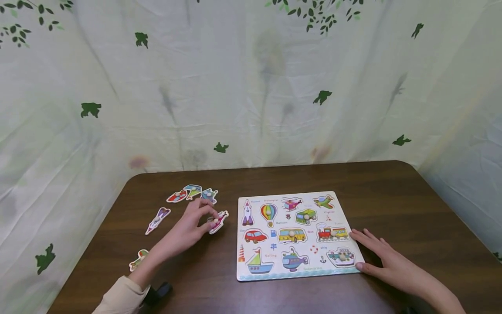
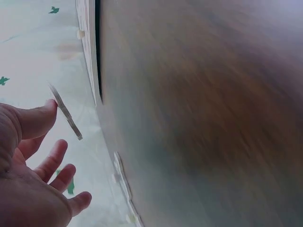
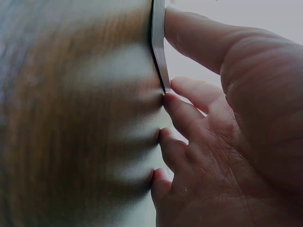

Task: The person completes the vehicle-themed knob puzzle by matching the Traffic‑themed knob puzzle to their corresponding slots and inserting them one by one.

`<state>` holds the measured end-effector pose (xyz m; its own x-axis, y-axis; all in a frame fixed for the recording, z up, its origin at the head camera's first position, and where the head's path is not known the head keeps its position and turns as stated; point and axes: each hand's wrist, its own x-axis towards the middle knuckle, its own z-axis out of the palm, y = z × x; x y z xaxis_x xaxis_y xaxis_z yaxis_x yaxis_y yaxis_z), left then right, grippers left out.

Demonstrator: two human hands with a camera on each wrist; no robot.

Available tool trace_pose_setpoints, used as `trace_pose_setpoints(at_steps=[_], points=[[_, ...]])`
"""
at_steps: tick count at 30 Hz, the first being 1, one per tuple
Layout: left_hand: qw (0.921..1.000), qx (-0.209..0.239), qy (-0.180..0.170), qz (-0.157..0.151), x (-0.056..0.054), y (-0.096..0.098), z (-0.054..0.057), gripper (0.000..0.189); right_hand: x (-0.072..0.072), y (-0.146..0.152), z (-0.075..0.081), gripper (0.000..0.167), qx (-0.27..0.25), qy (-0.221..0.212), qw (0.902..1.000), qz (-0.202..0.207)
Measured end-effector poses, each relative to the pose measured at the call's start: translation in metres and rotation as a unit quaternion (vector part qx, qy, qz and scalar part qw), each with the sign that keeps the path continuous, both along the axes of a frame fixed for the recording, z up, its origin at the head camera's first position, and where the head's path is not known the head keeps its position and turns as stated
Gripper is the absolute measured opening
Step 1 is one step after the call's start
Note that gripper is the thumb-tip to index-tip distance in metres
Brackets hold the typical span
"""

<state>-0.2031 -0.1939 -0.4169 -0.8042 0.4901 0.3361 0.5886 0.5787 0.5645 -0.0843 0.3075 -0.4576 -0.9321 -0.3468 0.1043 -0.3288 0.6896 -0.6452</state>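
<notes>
My left hand pinches a pink helicopter puzzle piece between thumb and fingers, to the left of the puzzle board. In the left wrist view the piece appears edge-on, lifted off the table, with the other fingers of the hand loosely bent. A white wooden puzzle board printed with vehicles lies flat. The knobbed bus, train, ship and green truck sit in it. My right hand rests at the board's right edge, thumb on its lower corner, fingers extended.
Several loose pieces lie left of the board: a red car, a sailboat, a submarine, a rocket and a green plane partly behind the left forearm. A leaf-printed curtain hangs behind the brown table.
</notes>
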Motion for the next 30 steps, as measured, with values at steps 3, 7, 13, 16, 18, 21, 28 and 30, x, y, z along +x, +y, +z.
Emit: trace_pose_setpoints(at_steps=[3,7,13,16,18,21,28,30], points=[[0.9999,0.009,-0.009,-0.006,-0.007,0.010,0.000,0.020,-0.001,0.000,0.001,0.070,0.001,0.010,0.9999,0.003],[0.9996,0.015,-0.023,-0.007,-0.016,0.024,0.001,0.018,-0.001,0.000,0.001,0.070,0.002,0.009,1.0000,0.001],[0.9986,0.018,-0.050,-0.004,-0.025,0.043,0.001,0.015,-0.001,0.000,0.001,0.070,-0.001,-0.005,1.0000,-0.002],[0.9986,0.016,-0.050,-0.008,-0.031,0.053,0.000,0.012,0.000,0.000,0.001,0.070,0.000,0.001,1.0000,-0.006],[0.9984,0.016,-0.053,-0.005,-0.035,0.060,0.000,0.011,0.000,0.000,0.001,0.070,0.000,0.000,1.0000,-0.005],[0.9977,0.016,-0.065,0.005,-0.040,0.068,0.000,0.010,0.001,0.000,0.001,0.070,0.001,-0.009,0.9999,-0.006],[0.9945,0.021,-0.102,0.010,-0.050,0.086,0.002,0.009,0.001,0.000,0.002,0.071,-0.005,-0.025,0.9996,-0.011],[0.9946,0.016,-0.102,0.008,-0.053,0.091,0.003,0.009,0.001,0.000,0.002,0.071,-0.004,-0.019,0.9997,-0.011]])
